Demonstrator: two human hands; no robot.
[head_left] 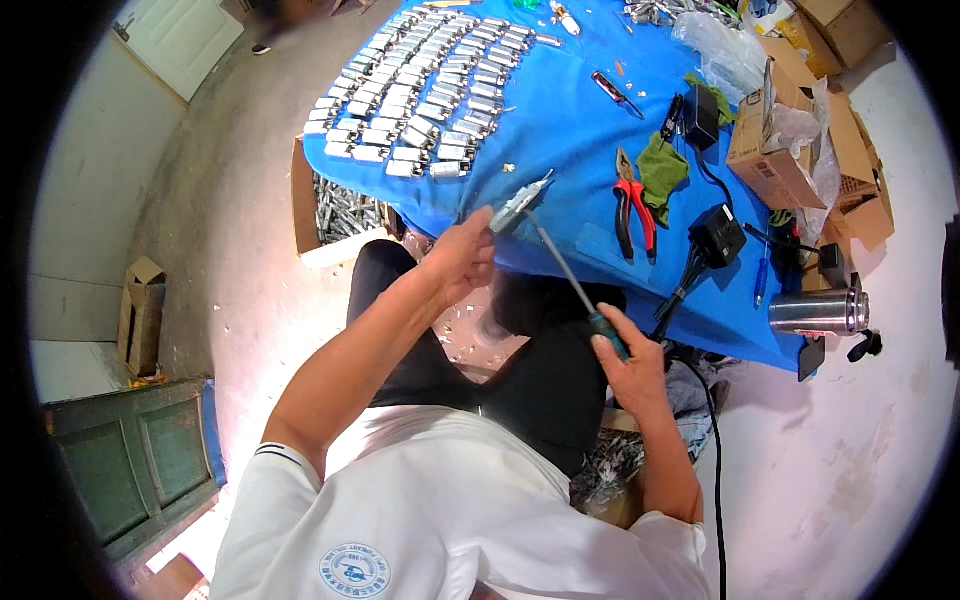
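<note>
My left hand [462, 258] grips a small silver metal part [519, 204] at the near edge of the blue-covered table [560, 110]. My right hand [630, 362] holds a long screwdriver [570, 278] by its green handle, down over my lap. The shaft slants up and left, and its tip meets the silver part. Rows of several similar silver parts [420, 90] lie on the far left of the table.
Red-handled pliers [634, 207], a green cloth [662, 168], black power adapters [717, 234] with cables, a steel flask [818, 312] and cardboard boxes [775, 150] are on the right. A box of metal parts [335, 215] sits on the floor under the table's left corner.
</note>
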